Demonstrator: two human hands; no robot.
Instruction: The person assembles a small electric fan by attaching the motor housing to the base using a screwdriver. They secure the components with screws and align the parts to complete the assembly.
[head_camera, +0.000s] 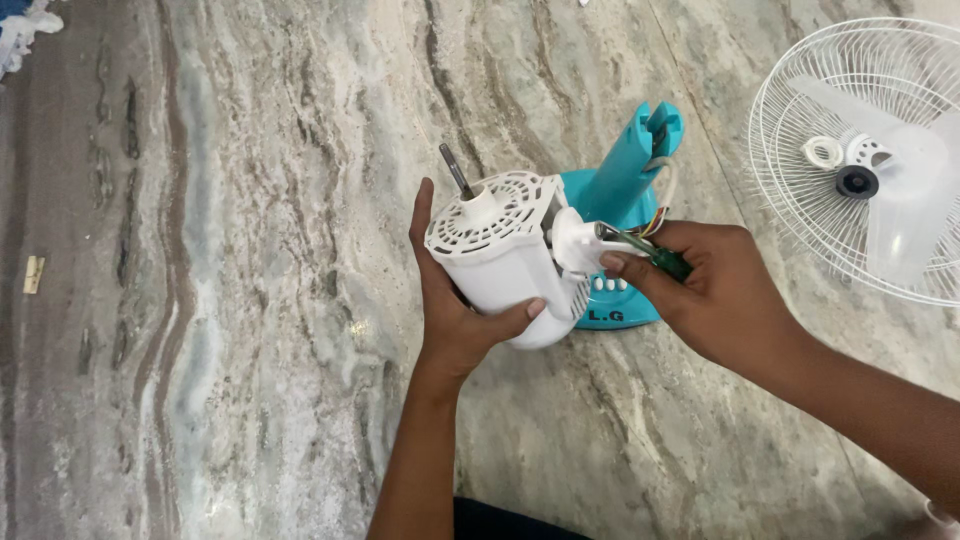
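My left hand (455, 305) grips a white fan motor housing (500, 255) from below and behind. The housing has a vented top and a dark metal shaft (456, 170) sticking up. My right hand (715, 290) holds a green-handled screwdriver (655, 255), whose tip points at a white bracket (578, 240) on the housing's right side. Coloured wires (655, 220) run from the housing toward a teal fan stand and base (625, 180) lying on the floor just behind it.
The floor is grey-brown marble (250, 300). A white wire fan guard (800, 130) with translucent blades and a white and black hub lies at the right. A small tan scrap (34, 274) lies far left, and white cloth (20, 35) sits at the top left corner.
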